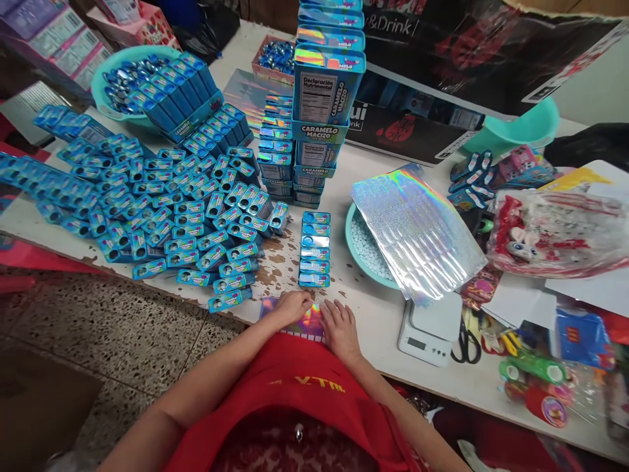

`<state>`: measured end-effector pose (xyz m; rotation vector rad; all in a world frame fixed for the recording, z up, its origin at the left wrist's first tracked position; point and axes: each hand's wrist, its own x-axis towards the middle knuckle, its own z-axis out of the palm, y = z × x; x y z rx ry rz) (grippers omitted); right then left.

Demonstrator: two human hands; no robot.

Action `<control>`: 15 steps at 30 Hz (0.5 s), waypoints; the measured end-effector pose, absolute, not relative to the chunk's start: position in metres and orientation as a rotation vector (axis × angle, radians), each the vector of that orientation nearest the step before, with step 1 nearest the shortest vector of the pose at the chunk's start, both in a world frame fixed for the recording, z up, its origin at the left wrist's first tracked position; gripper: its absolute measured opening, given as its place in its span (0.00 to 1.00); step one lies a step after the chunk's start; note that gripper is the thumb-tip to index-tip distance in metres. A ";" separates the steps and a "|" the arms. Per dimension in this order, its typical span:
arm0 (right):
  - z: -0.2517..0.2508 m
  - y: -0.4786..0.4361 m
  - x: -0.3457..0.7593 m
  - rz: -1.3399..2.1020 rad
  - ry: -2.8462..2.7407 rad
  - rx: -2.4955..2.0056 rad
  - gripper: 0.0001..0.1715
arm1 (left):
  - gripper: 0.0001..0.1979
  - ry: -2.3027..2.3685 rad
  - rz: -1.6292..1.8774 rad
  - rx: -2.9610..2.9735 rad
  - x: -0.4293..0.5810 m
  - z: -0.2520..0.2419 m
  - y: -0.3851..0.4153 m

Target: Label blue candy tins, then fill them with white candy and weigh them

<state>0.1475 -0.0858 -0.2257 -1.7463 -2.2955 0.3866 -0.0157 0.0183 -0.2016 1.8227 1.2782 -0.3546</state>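
At the table's near edge a shiny holographic sheet [311,320] lies in front of my body, a row of small pale tabs along its near side. My left hand [291,309] rests on its far left part with the fingers curled in and pressed together. My right hand [341,328] lies over its right end, fingers stretched out and flat. Just beyond the hands stands a short row of blue candy boxes [315,252], lined up front to back. To the left, many similar blue boxes [189,229] stand crowded together, round holes in their tops.
A tall stack of blue boxes [322,98] rises at the back. To the right are a turquoise bowl [356,252] of white pellets under silver sheets [417,229], a white scale [427,341] and black scissors [466,344]. Another turquoise bowl [101,82] holds blue wrapped candies.
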 end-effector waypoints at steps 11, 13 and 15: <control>-0.187 -0.076 0.150 0.689 -2.076 -1.724 0.10 | 0.14 1.355 -0.331 1.791 -0.012 -0.207 0.016; -0.173 -0.070 0.151 0.803 -1.947 -1.751 0.12 | 0.14 1.365 -0.317 1.790 -0.012 -0.204 0.015; -0.157 -0.063 0.152 0.942 -1.723 -1.775 0.13 | 0.15 1.363 -0.291 1.803 -0.014 -0.196 0.011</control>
